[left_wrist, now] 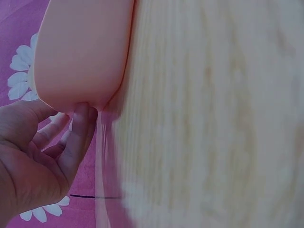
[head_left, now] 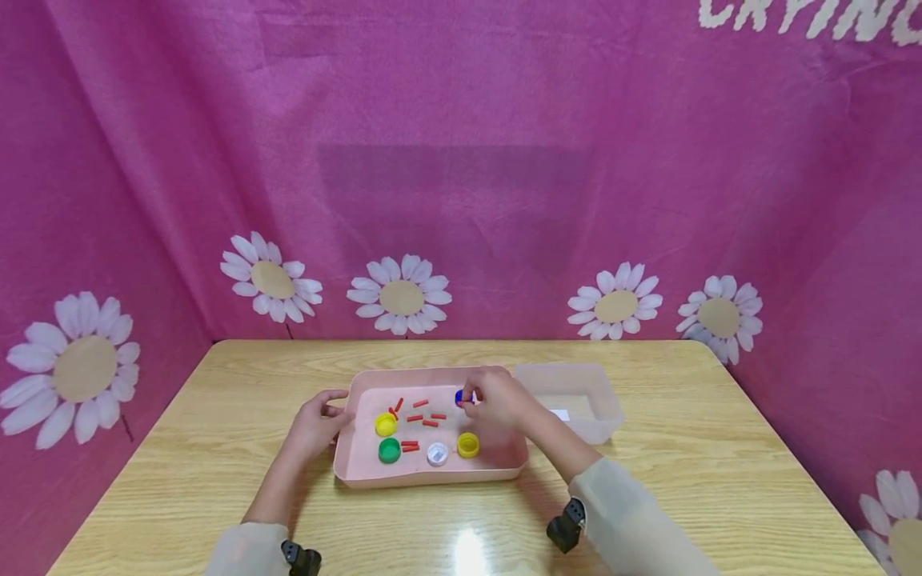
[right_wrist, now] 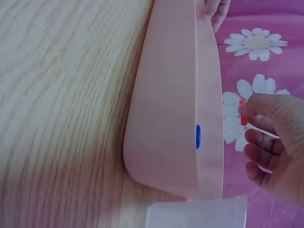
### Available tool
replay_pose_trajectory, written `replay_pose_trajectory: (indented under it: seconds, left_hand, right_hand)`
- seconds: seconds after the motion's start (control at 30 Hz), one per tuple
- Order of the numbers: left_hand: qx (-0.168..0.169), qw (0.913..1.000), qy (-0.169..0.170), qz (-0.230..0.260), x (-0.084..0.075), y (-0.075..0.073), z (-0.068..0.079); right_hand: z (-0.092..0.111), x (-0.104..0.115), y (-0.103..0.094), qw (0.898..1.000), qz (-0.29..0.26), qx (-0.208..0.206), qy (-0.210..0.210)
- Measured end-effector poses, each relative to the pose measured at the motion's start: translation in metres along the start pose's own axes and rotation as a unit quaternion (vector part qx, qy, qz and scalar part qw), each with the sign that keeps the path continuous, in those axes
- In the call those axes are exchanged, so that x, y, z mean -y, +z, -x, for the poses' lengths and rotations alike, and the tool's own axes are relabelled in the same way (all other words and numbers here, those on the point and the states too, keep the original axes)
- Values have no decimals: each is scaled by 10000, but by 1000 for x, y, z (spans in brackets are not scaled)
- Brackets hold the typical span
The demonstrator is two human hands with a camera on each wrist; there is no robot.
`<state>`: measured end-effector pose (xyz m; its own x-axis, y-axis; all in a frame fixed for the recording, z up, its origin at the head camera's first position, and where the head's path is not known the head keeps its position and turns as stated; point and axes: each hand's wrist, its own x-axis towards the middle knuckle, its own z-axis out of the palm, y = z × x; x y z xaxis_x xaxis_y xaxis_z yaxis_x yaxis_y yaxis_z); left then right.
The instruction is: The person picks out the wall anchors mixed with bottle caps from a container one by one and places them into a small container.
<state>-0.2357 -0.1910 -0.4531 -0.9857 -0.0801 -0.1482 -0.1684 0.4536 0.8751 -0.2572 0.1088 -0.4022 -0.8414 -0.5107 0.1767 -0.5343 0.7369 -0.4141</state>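
A shallow pink tray sits on the table with several short red sticks scattered inside it. My left hand grips the tray's left end, thumb at the rim and fingers against the outer wall, as the left wrist view shows. Between thumb and forefinger, my right hand pinches one red stick above the tray's right part. Just beside those fingertips is a blue bottle cap, partly hidden by the hand in the head view; in the right wrist view the blue cap shows over the near rim.
Inside the tray are two yellow caps, one at left and another yellow cap at front right. A green cap and a white cap lie along the front. A translucent bin stands against the tray's right side.
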Motion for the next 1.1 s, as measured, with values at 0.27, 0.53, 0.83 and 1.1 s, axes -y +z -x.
replay_pose_trajectory:
  seconds: [0.27,0.53,0.83,1.1]
  left_hand:
    - [84,9999,-82,16,1,0,0]
    - [94,9998,-179,12,1,1,0]
    - [165,9998,-73,66,-1,1,-1]
    - [188,9998,-86,27,1,0,-1]
  right_hand:
    - [4,-9,-8,9994,-38,5,330]
    - [6,-20,-18,9988,160,-6,469]
    - [11,-37,-30,9977,-34,-206,645]
    - [17,-52,-37,9962,-62,-319,813]
